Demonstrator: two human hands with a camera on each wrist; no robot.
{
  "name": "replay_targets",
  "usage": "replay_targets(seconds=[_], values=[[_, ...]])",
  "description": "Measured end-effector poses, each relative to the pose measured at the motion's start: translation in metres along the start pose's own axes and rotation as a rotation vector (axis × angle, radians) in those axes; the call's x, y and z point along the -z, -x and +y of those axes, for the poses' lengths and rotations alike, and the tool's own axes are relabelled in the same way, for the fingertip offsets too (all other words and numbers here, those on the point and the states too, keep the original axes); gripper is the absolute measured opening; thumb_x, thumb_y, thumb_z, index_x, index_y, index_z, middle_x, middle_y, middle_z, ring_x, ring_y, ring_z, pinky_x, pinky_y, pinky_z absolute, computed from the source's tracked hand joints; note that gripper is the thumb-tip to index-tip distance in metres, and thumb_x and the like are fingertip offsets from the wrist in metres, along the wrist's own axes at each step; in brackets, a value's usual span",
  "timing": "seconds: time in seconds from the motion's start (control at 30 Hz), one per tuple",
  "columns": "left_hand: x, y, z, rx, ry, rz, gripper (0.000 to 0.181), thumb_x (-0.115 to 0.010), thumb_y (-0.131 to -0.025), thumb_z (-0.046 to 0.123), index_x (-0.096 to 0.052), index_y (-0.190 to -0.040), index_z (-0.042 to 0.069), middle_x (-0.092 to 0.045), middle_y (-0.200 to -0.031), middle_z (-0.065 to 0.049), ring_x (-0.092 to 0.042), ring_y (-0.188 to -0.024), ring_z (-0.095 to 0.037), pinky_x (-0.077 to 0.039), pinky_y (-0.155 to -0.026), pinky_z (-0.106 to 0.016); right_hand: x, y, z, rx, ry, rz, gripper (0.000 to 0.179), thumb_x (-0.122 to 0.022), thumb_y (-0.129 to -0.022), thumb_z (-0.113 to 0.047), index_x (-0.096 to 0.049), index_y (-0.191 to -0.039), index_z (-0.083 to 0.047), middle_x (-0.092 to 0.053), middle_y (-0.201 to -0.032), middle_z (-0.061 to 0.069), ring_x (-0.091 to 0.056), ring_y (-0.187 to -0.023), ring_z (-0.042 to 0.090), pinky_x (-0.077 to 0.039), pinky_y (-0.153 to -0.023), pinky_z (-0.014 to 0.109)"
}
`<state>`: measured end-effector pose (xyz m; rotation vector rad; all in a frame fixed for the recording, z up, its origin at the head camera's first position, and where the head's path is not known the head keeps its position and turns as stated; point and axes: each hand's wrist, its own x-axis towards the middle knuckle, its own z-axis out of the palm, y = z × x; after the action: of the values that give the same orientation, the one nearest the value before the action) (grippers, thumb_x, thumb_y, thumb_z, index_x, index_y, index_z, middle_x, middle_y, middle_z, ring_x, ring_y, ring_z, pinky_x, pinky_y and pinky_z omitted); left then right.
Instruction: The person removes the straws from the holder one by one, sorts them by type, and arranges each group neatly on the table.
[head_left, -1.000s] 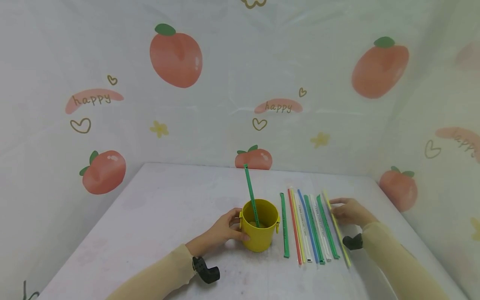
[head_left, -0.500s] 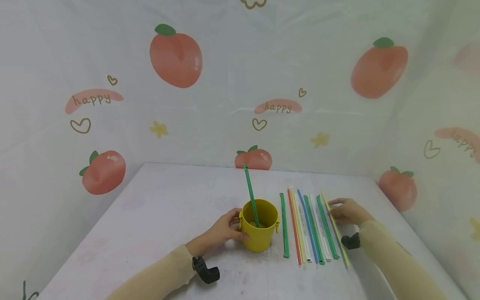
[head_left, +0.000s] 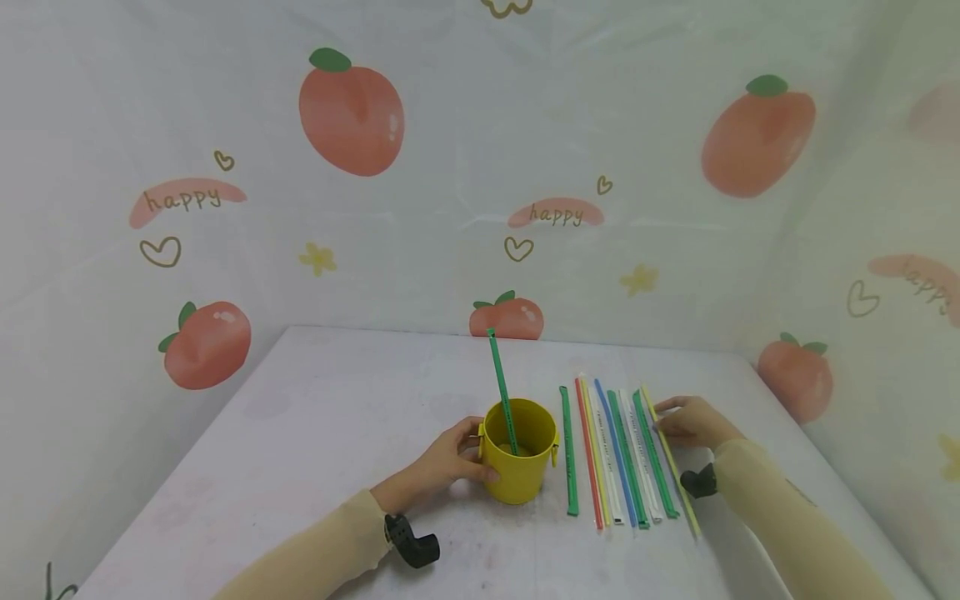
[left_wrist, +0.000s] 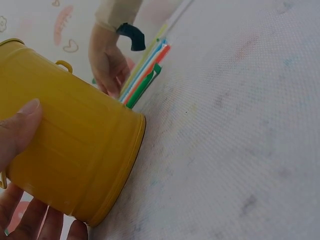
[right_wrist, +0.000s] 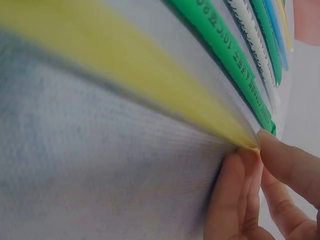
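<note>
A small yellow bucket (head_left: 517, 479) with side loops stands upright on the table, a green paper-wrapped straw (head_left: 500, 371) leaning up out of it. My left hand (head_left: 444, 462) grips the bucket's left side; the left wrist view shows the thumb (left_wrist: 22, 127) on its wall and the other fingers around the far side. At the right end of a row of straws, my right hand (head_left: 697, 423) pinches a yellow straw (right_wrist: 145, 75) between thumb and fingertips. That straw lies slantwise close beside a green wrapped straw (right_wrist: 235, 65).
Between bucket and right hand, several straws lie side by side: a green one (head_left: 570, 454), a red one (head_left: 589, 454), a blue one (head_left: 617, 454) and white-wrapped ones among them. The white table (head_left: 375, 375) meets a fruit-printed curtain (head_left: 420, 250) behind.
My right hand has shifted slightly left with the yellow straw, bringing its far end close to the green wrapped straw. The left hand and bucket have stayed still.
</note>
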<state>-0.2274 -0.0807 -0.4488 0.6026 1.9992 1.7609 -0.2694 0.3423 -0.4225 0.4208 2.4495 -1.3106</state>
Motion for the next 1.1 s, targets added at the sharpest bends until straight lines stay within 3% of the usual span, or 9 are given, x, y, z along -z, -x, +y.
replay_targets(seconds=[0.13,0.73,1.1], values=[[-0.0007,0.0006,0.0,0.003,-0.007,0.0,0.066,-0.077,-0.075,0.016,-0.043,-0.131,0.014,-0.046,-0.132,-0.004,-0.041,-0.126,-0.025,-0.033,-0.105,-0.045,-0.001,0.0015,-0.0003,-0.001,-0.048,-0.008,0.048,-0.063,-0.082,0.001,-0.044,-0.125,0.011,-0.061,-0.097,0.018,-0.059,-0.076,0.017,-0.055,-0.071,0.031],[-0.0006,0.0003,-0.0004,-0.003,-0.004,-0.003,0.066,-0.077,-0.075,0.016,-0.042,-0.131,0.014,-0.045,-0.133,-0.003,-0.041,-0.126,-0.025,-0.033,-0.105,-0.045,-0.0025,0.0023,0.001,-0.001,-0.11,-0.015,0.048,-0.061,-0.085,0.0,-0.041,-0.127,0.01,-0.06,-0.093,0.013,-0.058,-0.073,0.016,-0.054,-0.069,0.028],[0.0004,0.0004,0.0008,-0.014,-0.025,-0.006,0.066,-0.078,-0.074,0.019,-0.043,-0.13,0.014,-0.047,-0.131,-0.003,-0.043,-0.124,-0.024,-0.034,-0.104,-0.046,-0.0008,0.0006,0.0038,-0.018,-0.039,0.018,0.046,-0.063,-0.085,-0.005,-0.045,-0.125,0.007,-0.06,-0.101,0.018,-0.061,-0.077,0.018,-0.054,-0.069,0.028]])
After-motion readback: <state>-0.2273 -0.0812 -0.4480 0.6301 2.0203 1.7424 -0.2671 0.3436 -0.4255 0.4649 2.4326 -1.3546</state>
